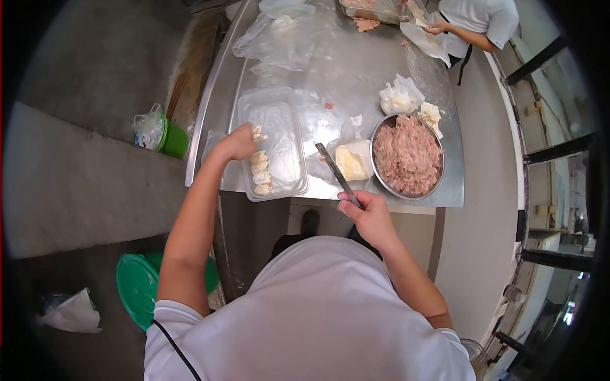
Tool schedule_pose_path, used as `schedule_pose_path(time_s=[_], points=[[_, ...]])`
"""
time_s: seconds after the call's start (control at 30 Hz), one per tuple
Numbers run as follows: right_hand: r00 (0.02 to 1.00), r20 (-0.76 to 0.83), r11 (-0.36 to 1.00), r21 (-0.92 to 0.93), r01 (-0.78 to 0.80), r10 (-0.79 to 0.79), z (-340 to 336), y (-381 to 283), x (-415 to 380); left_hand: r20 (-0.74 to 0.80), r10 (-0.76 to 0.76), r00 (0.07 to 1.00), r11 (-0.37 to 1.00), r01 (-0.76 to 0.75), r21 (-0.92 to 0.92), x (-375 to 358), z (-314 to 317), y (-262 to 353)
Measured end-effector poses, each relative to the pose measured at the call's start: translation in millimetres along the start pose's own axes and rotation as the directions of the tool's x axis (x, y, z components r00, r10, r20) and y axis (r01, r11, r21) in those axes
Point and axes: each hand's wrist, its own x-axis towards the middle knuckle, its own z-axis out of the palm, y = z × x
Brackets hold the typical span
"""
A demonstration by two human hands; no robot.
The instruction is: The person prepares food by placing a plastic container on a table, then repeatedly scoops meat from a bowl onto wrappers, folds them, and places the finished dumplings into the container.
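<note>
My left hand (239, 142) reaches over the left side of a clear plastic tray (298, 159), fingers pinched at a pale folded wonton (259, 134). Several more wontons (261, 171) stand in a column below it in the same tray. In my right hand (370, 217) is a narrow flat spatula (335, 168), its blade pointing up and left over the table. Just right of the blade lies a stack of yellowish wrappers (351, 162) on plastic. A round metal bowl (375, 170) heaped with pink minced meat (408, 154) stands to the right of the wrappers.
A knotted white plastic bag (401, 95) and loose wrapper pieces (431, 118) sit behind the bowl. Plastic sheets (276, 35) cover the table's far left. Across the table, a co-worker's hand (436, 28) holds a wrapper near another meat tray (375, 10). Green buckets (171, 138) stand left.
</note>
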Motion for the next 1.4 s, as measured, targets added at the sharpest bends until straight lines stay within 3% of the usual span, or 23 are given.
schedule_pose_path(time_s=[0.03,0.13,0.23,0.33,0.53,0.63,0.73,0.8,0.87,0.97,1.13,1.23,1.4], points=[[1.000,-0.004,1.000,0.003,-0.005,0.005,1,2,-1,0.067,-0.005,0.998,0.999,0.002,0.044,2,-2,1],[1.000,-0.016,1.000,0.019,-0.015,0.015,4,4,-4,0.041,-0.017,0.999,0.955,0.004,0.296,-5,-9,24],[0.999,-0.034,0.999,0.027,-0.022,0.022,6,7,-6,0.133,-0.062,0.989,0.848,-0.018,0.529,-7,-10,33],[0.998,-0.060,0.999,0.030,-0.021,0.023,6,7,-8,0.150,-0.100,0.984,0.839,0.002,0.544,-3,-10,37],[0.995,-0.099,0.999,0.042,0.005,-0.001,1,10,-8,0.044,0.003,0.999,0.822,-0.027,0.569,7,-1,20],[0.992,-0.125,0.999,0.046,0.017,-0.011,-7,13,-6,0.037,-0.025,0.999,0.808,-0.002,0.589,2,-6,32],[0.987,-0.162,0.997,0.071,0.001,0.010,-19,0,-11,-0.093,0.081,0.992,0.921,-0.039,0.387,-10,-4,53],[0.981,-0.192,0.996,0.087,-0.018,0.034,-32,-3,-16,-0.218,0.218,0.951,0.968,-0.183,0.170,-23,17,81],[0.974,-0.220,0.995,0.091,-0.034,0.053,-49,1,-19,-0.224,0.333,0.916,0.928,-0.360,-0.092,-45,48,120],[0.953,-0.291,0.989,0.145,-0.039,0.081,-68,9,-27,-0.277,0.529,0.802,0.814,-0.572,-0.103,-64,97,167],[0.939,-0.330,0.993,0.104,-0.063,0.094,-106,35,-41,-0.316,0.636,0.704,0.757,-0.649,0.079,-49,133,195],[0.931,-0.350,0.992,0.102,-0.074,0.105,-121,41,-48,-0.287,0.634,0.718,0.759,-0.649,0.055,-45,135,194],[0.928,-0.354,0.990,0.119,-0.078,0.116,-140,50,-54,-0.256,0.504,0.825,0.846,-0.531,-0.048,-46,126,200]])
